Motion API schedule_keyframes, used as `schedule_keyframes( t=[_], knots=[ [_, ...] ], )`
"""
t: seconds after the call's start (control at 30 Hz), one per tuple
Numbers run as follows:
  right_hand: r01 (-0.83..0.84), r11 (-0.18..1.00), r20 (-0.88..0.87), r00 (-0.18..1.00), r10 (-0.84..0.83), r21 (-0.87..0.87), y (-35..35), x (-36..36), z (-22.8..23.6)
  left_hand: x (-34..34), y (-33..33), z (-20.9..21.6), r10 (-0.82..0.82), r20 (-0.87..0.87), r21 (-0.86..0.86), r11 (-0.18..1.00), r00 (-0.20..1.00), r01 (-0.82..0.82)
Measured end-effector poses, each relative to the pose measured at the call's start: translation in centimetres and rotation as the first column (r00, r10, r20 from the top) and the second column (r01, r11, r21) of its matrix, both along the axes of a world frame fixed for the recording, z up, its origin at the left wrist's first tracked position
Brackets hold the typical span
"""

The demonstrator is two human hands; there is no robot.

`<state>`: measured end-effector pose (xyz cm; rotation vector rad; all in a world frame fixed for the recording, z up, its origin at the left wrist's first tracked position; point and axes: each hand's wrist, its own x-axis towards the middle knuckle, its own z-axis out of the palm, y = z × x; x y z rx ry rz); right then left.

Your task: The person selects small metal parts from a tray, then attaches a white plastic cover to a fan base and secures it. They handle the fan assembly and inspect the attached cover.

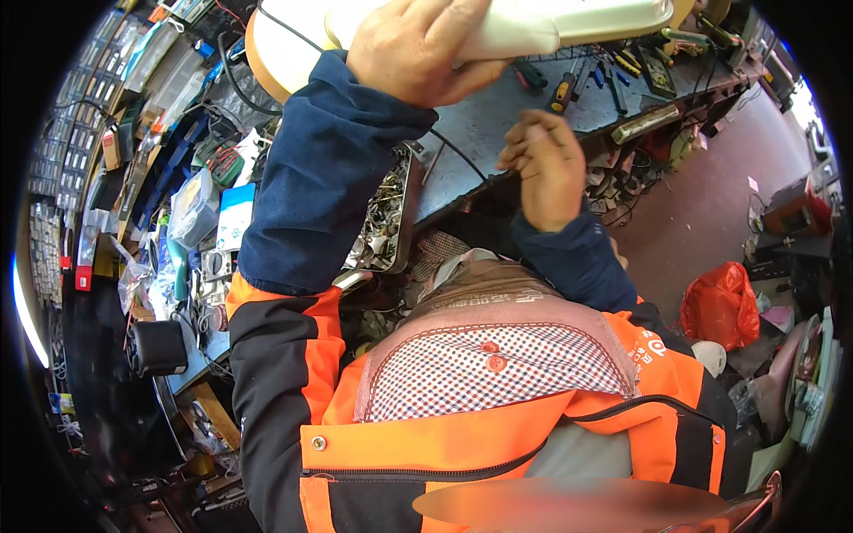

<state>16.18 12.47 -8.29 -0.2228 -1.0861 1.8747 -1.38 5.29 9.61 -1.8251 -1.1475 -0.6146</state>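
At the top edge, my left hand [422,49] is wrapped round a cream-white appliance [595,19] with a long, rounded plastic body. Its kind is unclear, as the frame cuts it off. My right hand [544,164] is raised over the front edge of the blue-grey workbench [471,124], its fingers curled together. Whatever they may hold is too small or hidden to make out. Between my arms a thin black cord [458,151] runs over the bench edge. A screwdriver with a yellow and dark handle [562,92] lies just beyond my right hand.
Pliers and other hand tools [615,89] lie along the bench's right part. A metal tray of small parts [387,218] sits beside my left forearm. Clear plastic boxes [193,209] and clutter fill the left. On the floor at right rests a red plastic bag [720,306].
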Motion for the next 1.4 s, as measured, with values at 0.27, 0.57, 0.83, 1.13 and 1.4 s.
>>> schedule_keyframes(
  t=[0.27, 0.57, 0.83, 1.13, 1.4],
  knots=[
    [-0.249, 0.904, -0.168, 0.965, 0.202, -0.347, 2.1, 6.6, 5.3, 1.3, 0.1, -4.1, -0.153, -0.133, -0.24, 0.964, 0.979, 0.118],
    [-0.069, 0.93, -0.102, 0.994, 0.034, -0.361, 0.5, 1.8, 2.1, 0.1, -1.9, -6.8, -0.123, -0.073, -0.239, 0.966, 0.99, 0.103],
    [-0.203, 0.86, -0.074, 0.979, 0.191, -0.468, 1.9, 3.2, -0.3, 0.2, -0.5, -9.4, -0.056, -0.096, -0.223, 0.974, 0.994, 0.034],
    [0.256, 0.716, 0.24, 0.825, -0.512, 0.649, -2.1, 4.5, 2.3, 0.6, -0.9, -9.9, -0.029, -0.085, -0.256, 0.967, 0.996, 0.006],
    [0.306, 0.588, 0.209, 0.733, -0.647, 0.749, -0.2, 3.2, 1.5, 0.9, -0.3, -9.5, -0.042, -0.063, -0.229, 0.973, 0.997, 0.027]
  ],
)
